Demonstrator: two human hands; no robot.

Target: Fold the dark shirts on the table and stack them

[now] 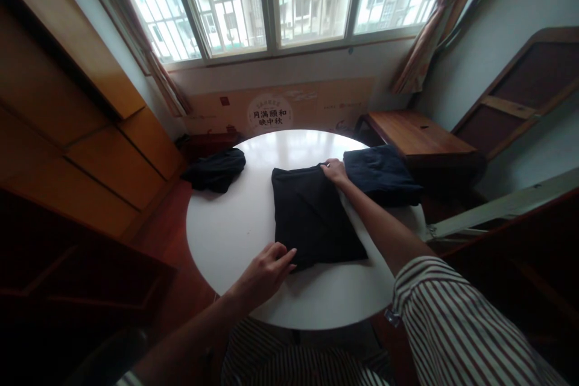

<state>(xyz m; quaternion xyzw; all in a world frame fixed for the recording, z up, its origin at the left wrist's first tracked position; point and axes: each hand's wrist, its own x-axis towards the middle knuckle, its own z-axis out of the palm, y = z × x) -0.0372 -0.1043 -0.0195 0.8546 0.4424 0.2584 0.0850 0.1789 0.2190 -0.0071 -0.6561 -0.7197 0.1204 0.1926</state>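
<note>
A black garment (316, 217), folded into a rough rectangle, lies flat on the round white table (226, 235). My left hand (269, 268) is at its near left corner, with the fingers bent and closed around the cloth edge. At the far right corner, my right hand (335, 171) pinches the top edge between thumb and fingers. Just right of that hand sits a folded navy garment (380, 174), partly over the table's edge. A crumpled black cloth (217, 170) rests at the table's far left rim.
Beyond the table on the right stands a low wooden table (416, 132). Wooden cabinets (104, 163) line the left side. A printed banner (312, 102) lies under the barred window (312, 0). A framed panel (529, 90) leans against the right wall.
</note>
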